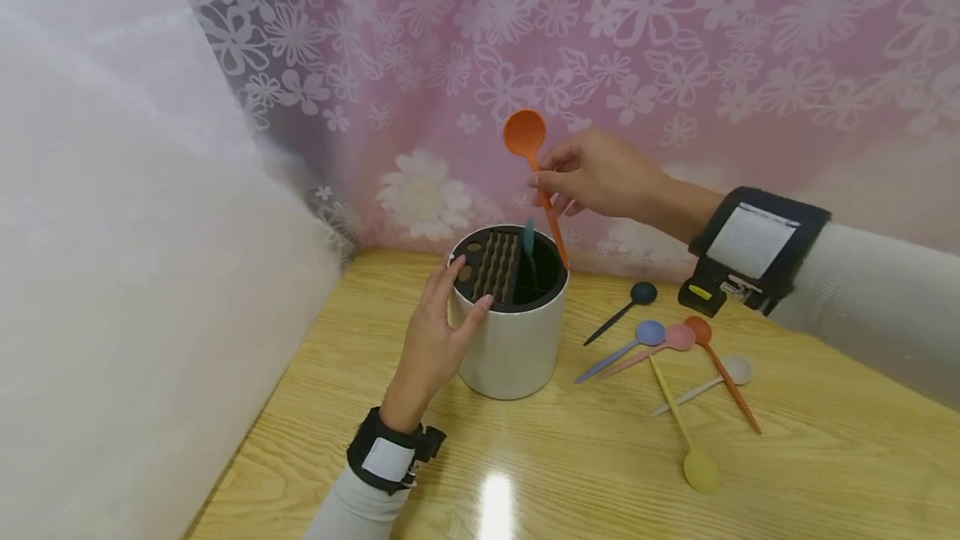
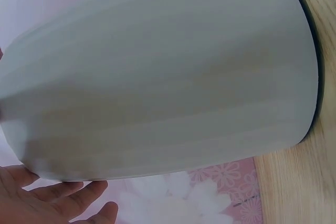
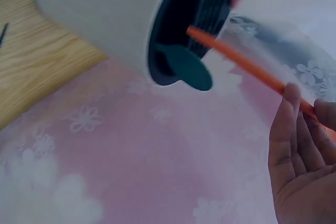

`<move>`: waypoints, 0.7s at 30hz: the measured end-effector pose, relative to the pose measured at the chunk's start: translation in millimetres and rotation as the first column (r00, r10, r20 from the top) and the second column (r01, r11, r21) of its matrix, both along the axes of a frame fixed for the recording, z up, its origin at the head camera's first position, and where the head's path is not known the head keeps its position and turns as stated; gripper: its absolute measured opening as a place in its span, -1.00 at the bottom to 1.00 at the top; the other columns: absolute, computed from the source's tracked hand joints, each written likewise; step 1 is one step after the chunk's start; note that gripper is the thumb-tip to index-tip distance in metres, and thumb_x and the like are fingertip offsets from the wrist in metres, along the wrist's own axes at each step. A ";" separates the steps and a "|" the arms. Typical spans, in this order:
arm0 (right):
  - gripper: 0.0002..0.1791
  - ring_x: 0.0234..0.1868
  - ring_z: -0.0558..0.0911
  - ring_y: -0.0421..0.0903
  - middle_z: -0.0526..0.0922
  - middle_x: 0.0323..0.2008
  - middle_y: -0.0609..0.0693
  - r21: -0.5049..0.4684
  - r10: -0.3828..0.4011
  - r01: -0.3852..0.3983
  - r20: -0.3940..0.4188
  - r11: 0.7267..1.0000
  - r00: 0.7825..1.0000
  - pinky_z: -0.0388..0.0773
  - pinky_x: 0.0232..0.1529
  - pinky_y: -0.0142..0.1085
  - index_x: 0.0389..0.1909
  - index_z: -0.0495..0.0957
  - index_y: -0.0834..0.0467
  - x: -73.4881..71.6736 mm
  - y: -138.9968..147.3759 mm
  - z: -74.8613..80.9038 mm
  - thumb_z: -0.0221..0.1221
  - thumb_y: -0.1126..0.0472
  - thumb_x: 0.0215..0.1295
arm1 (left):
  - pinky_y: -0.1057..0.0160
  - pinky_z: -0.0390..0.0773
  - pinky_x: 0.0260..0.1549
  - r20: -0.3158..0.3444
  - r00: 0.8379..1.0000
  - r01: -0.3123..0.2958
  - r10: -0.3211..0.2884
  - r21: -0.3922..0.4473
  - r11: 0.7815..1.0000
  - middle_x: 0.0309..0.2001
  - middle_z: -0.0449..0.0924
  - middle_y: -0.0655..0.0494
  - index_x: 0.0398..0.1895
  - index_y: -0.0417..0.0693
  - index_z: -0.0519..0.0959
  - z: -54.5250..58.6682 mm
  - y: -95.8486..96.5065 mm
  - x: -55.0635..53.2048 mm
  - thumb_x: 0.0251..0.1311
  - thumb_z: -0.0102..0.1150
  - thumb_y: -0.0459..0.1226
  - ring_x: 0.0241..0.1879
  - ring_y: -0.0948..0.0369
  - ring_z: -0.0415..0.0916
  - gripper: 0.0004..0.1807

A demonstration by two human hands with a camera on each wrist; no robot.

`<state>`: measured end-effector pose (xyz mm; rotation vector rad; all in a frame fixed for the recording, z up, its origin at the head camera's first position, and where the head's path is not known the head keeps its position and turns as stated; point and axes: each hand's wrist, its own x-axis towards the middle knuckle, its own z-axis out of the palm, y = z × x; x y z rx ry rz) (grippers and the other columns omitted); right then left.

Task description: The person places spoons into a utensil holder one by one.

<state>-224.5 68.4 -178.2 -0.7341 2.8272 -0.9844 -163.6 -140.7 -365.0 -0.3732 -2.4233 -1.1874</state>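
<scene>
Right hand: this hand [image 1: 600,177] pinches the orange spoon [image 1: 525,133] by its handle.
Orange spoon: above the holder [image 1: 510,357], bowl uppermost, handle end at the mouth of the open compartment; contact with the rim cannot be told.
Left hand: this hand [image 1: 431,344] has fingers extended, resting against the holder's rim.
In the way: a teal utensil [image 1: 528,238] stands in the open compartment, beside the orange handle; a slotted insert [image 1: 497,265] covers the other side.
Loose spoons: right of the holder, navy spoon [image 1: 643,293] apart; blue spoon [image 1: 649,332], pink spoon [image 1: 680,337] and red-orange spoon [image 1: 698,329] with bowls close together; yellow spoon [image 1: 701,472] and red-orange spoon each cross the pale spoon [image 1: 738,370].
Table: wood-grain top [image 1: 600,473], glare near the front.
Room: pink floral curtain [image 1: 675,23] behind; white sheeting [image 1: 112,232] at left.
</scene>
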 end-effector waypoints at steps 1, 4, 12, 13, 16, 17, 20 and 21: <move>-0.72 -0.40 0.60 -0.16 0.68 -0.33 0.05 -0.004 -0.003 0.003 -0.022 1.000 1.000 0.62 -0.35 -0.28 -0.20 0.59 0.11 -1.0 -3.1 -0.9 0.10 0.03 0.21 | -0.21 0.24 0.12 -0.001 1.000 0.000 0.000 0.001 1.000 0.38 0.03 0.02 0.34 0.16 0.12 -0.6 -0.7 0.0 0.14 -0.11 0.22 0.25 0.15 0.03 -0.27; -0.71 -0.40 0.59 -0.16 0.68 -0.29 0.05 -0.036 -0.025 0.022 -0.087 0.999 0.996 0.62 -0.33 -0.23 -0.18 0.62 0.09 -1.7 -8.9 -8.7 0.12 0.01 0.19 | -0.22 0.25 0.11 0.000 1.000 0.004 -0.004 0.004 1.000 0.38 0.03 0.01 0.34 0.17 0.12 -1.3 -2.2 0.1 0.13 -0.11 0.22 0.25 0.15 0.03 -0.27; -0.78 -0.35 0.60 -0.16 0.71 -0.29 0.07 -0.142 -0.022 0.006 -0.115 0.990 0.993 0.61 -0.26 -0.14 -0.23 0.65 0.12 2.2 -4.7 -45.3 0.21 0.14 0.11 | -0.23 0.27 0.08 0.008 1.000 0.011 -0.011 0.006 1.000 0.38 0.03 0.00 0.34 0.19 0.12 0.2 -2.8 2.1 0.12 -0.10 0.23 0.24 0.13 0.05 -0.27; -0.78 -0.33 0.60 -0.17 0.70 -0.29 0.08 -0.152 -0.016 -0.001 -0.109 0.988 0.994 0.61 -0.25 -0.13 -0.23 0.64 0.14 2.4 -3.5 -48.8 0.20 0.16 0.12 | -0.23 0.27 0.08 0.007 1.000 0.010 -0.010 0.006 1.000 0.38 0.04 -0.01 0.34 0.19 0.12 0.4 -2.9 2.2 0.12 -0.10 0.23 0.25 0.13 0.05 -0.27; -0.78 -0.28 0.60 -0.17 0.70 -0.28 0.10 -0.177 -0.019 0.003 -0.088 0.984 0.996 0.59 -0.20 -0.10 -0.23 0.63 0.17 3.0 -0.2 -56.8 0.20 0.17 0.12 | -0.22 0.26 0.09 0.008 1.000 0.007 -0.007 0.007 1.000 0.37 0.04 -0.02 0.34 0.17 0.13 0.9 -3.0 2.2 0.12 -0.10 0.23 0.25 0.14 0.05 -0.27; -0.78 -0.27 0.60 -0.18 0.69 -0.27 0.10 -0.181 -0.024 0.010 -0.076 0.983 0.997 0.58 -0.17 -0.09 -0.23 0.62 0.17 3.0 0.6 -58.6 0.20 0.16 0.12 | -0.22 0.26 0.10 0.010 1.000 0.005 -0.006 0.007 1.000 0.38 0.04 -0.01 0.34 0.17 0.13 0.9 -3.0 2.2 0.12 -0.11 0.23 0.25 0.14 0.04 -0.27; -0.75 -0.25 0.58 -0.18 0.69 -0.27 0.09 -0.172 -0.058 0.049 -0.052 0.984 0.997 0.55 -0.12 -0.08 -0.22 0.58 0.14 3.0 3.4 -60.4 0.19 0.10 0.13 | -0.22 0.25 0.10 0.015 1.000 0.005 -0.005 0.006 1.000 0.38 0.05 0.00 0.33 0.16 0.13 1.1 -2.8 2.1 0.13 -0.12 0.23 0.25 0.14 0.04 -0.27; -0.75 -0.24 0.58 -0.18 0.69 -0.27 0.08 -0.169 -0.075 0.066 -0.047 0.983 0.996 0.54 -0.11 -0.07 -0.22 0.57 0.12 2.9 4.2 -59.8 0.19 0.08 0.13 | -0.23 0.25 0.10 0.015 1.000 0.007 -0.007 0.004 1.000 0.38 0.04 0.00 0.34 0.16 0.13 1.1 -2.7 2.1 0.13 -0.12 0.23 0.25 0.13 0.05 -0.26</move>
